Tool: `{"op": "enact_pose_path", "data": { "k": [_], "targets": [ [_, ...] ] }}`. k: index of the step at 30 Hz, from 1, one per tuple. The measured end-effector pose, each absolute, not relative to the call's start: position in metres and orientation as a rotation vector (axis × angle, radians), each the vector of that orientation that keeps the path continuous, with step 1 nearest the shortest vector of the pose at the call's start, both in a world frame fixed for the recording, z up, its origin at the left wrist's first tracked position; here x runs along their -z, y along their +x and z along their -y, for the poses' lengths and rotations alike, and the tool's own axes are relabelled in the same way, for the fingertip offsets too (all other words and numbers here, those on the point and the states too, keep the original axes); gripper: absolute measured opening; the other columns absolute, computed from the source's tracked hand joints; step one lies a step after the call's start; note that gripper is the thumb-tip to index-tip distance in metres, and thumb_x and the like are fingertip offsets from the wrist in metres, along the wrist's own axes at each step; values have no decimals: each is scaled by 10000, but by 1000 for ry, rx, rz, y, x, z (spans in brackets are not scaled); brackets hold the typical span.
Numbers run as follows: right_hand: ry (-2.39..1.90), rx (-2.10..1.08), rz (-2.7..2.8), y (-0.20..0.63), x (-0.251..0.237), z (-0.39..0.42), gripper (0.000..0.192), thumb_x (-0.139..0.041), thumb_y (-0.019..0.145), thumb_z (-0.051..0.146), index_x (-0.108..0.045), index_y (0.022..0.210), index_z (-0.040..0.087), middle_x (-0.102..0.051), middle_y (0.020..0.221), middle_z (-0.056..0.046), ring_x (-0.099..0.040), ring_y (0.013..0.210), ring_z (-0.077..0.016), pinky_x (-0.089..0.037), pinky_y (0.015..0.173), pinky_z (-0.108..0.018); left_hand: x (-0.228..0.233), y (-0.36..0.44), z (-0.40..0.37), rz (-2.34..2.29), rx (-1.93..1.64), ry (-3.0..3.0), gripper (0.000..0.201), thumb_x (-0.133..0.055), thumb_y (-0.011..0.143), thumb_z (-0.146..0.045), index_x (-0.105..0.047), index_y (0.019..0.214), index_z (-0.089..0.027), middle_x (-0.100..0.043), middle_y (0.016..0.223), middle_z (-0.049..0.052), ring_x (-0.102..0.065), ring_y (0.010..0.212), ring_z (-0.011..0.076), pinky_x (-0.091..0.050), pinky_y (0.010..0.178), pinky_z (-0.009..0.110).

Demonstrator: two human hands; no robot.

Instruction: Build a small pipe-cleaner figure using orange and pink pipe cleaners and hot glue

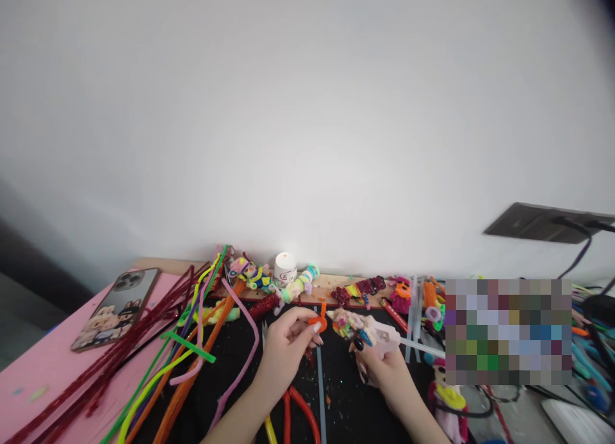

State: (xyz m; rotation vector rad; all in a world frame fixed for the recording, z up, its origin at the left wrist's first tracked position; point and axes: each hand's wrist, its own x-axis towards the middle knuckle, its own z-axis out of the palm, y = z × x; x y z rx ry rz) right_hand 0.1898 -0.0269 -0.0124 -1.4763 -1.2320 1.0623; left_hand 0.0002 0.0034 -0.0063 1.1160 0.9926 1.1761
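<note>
My left hand [288, 345] pinches a small curled piece of orange pipe cleaner [323, 320] between thumb and fingertips, one end sticking upward. Close on its right, my right hand [384, 370] is wrapped around a pale hot glue gun [385, 339]. Multicoloured bits cover the gun's front end, which points left toward the orange piece. From its back a translucent glue stick [423, 348] juts out to the right. Beneath both hands lies a black work mat [343, 402]. Red-handled pliers [302, 409] rest below my left hand, with another glue stick [321, 380] beside them.
Bundled pipe cleaners [187, 373] spread over the left side, near a phone [115, 309] on a pink surface [50, 373]. A paper cup [286, 269] and several fuzzy figures line the wall. At right are a doll [446, 393], cables and a wall socket [538, 223]; part is pixelated.
</note>
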Motion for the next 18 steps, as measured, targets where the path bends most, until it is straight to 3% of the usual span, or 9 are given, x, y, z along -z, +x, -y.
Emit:
{"op": "enact_pose_path", "data": {
  "k": [18],
  "targets": [
    [-1521,-981,1271,189,13,29,340,-629,663,475,-624,754,147,-521,492,8,-485,474,-141,-411,446,-239,3,0,-3,-995,-1203,1085,138,-612,730,-264,-592,818,-159,-624,650,-1,-618,589,133,-493,555,221]
  ]
}}
